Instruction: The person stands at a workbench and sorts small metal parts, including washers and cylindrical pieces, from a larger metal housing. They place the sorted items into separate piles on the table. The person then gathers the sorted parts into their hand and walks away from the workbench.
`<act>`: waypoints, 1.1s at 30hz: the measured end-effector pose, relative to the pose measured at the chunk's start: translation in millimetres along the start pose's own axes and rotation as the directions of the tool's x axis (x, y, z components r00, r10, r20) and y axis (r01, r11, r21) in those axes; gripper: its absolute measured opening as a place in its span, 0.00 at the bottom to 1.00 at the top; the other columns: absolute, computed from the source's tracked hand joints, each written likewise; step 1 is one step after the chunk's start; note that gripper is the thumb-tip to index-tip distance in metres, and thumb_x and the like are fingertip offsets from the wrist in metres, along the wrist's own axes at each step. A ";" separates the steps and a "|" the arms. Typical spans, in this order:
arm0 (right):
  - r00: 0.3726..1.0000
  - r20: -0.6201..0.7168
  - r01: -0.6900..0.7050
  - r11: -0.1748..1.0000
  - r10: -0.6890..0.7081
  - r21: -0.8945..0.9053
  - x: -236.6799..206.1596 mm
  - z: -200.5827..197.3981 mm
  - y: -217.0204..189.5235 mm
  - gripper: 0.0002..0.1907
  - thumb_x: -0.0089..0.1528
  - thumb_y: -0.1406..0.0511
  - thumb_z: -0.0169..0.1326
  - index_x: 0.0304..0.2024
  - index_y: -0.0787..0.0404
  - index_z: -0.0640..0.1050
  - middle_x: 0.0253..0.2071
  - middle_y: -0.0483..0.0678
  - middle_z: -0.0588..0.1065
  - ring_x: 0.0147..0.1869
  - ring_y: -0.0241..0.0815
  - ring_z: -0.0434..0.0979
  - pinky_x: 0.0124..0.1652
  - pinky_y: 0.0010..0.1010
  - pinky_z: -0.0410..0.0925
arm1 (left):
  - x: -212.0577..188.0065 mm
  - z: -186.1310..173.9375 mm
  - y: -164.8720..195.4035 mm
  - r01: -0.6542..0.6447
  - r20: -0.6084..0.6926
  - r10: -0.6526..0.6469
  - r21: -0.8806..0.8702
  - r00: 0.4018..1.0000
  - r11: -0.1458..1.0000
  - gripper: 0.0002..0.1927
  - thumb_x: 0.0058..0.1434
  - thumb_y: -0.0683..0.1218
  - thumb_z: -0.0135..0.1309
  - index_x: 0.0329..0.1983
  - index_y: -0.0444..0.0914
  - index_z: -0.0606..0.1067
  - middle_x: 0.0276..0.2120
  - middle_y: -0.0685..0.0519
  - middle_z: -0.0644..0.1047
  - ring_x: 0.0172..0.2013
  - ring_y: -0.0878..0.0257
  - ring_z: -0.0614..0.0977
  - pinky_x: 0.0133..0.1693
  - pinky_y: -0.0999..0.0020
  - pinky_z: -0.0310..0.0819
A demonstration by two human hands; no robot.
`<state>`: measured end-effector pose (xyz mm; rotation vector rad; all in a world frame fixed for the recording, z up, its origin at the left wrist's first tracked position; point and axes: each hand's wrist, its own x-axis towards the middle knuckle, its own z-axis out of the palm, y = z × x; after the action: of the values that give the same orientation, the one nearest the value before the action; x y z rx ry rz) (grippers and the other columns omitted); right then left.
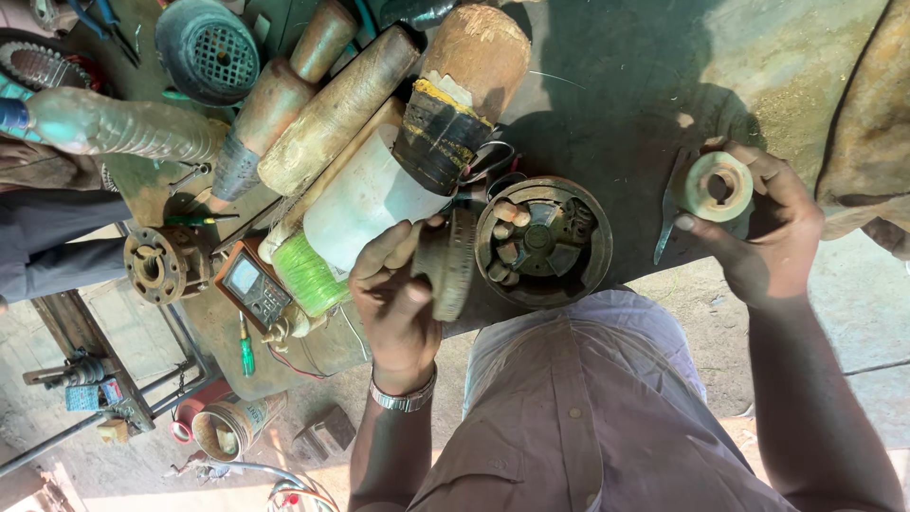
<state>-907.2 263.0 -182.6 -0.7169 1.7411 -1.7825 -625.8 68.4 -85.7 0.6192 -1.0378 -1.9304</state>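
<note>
A dark round metal cover (445,261) is held on edge in the left hand (393,299), the fingers closed around its rim, just beside the round motor housing (543,242) that lies on the workbench (626,114). A pale ring-shaped part (718,186) is gripped in the right hand (763,232), with the thumb and fingers closed around its outer side and its hole turned toward the camera. This hand is kept over the right edge of the bench, well apart from the housing.

For good handling, the cover should probably be kept level with the opening of the housing, and the ring should be held by its outer wall only, so that the bore stays clean. A firm grip seems needed, because both parts look oily or dusty.

The inner face of the cover is turned away and cannot be seen. The parts inside the housing are in shadow and are hard to tell apart. A thin dark tool (668,213) beside the right hand is partly covered by the fingers, so its kind cannot be told. The wooden handles (332,109) and the meter (251,284) at the left are partly cut off or overlapped.
</note>
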 end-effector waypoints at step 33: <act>0.922 0.097 -0.374 0.795 0.376 0.477 -41.4 12.5 -23.9 0.32 0.69 0.47 0.59 0.66 0.58 0.67 0.57 0.60 0.74 0.41 0.40 0.74 0.37 0.25 0.65 | -48.8 -26.0 8.6 0.164 -0.113 -0.198 -0.256 0.974 0.953 0.18 0.69 0.52 0.62 0.53 0.36 0.75 0.54 0.38 0.78 0.60 0.46 0.78 0.64 0.50 0.74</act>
<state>-869.3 283.6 -158.5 -0.1360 1.2316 -1.8179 -577.4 96.0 -90.8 0.7138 -0.6607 -2.1020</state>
